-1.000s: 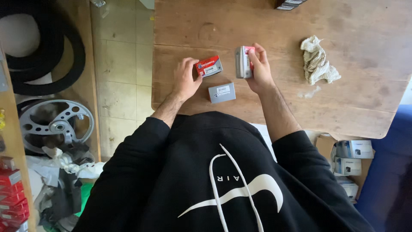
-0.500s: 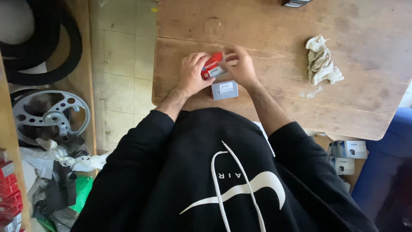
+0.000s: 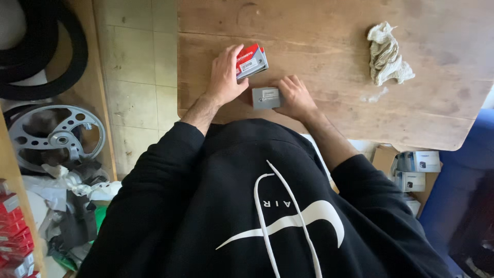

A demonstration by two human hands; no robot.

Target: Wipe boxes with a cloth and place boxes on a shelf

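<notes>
Our right hand (image 3: 294, 97) lies fingers down on the wooden table (image 3: 319, 46), loosely curled and gripping nothing — its fingertips touch the right edge of the small grey box (image 3: 266, 97). That box lies flat near the table's front edge, its long axis running left to right, pale label up. Taking the grey box as our landmark: the left hand (image 3: 225, 74) sits just up and to the left of it, thumb and fingers closed around a red and grey carton (image 3: 251, 61), which tilts just above the box without touching it. The right hand is the nearer one. Far to the box's right — well apart — lies a crumpled rag (image 3: 387, 53).
</notes>
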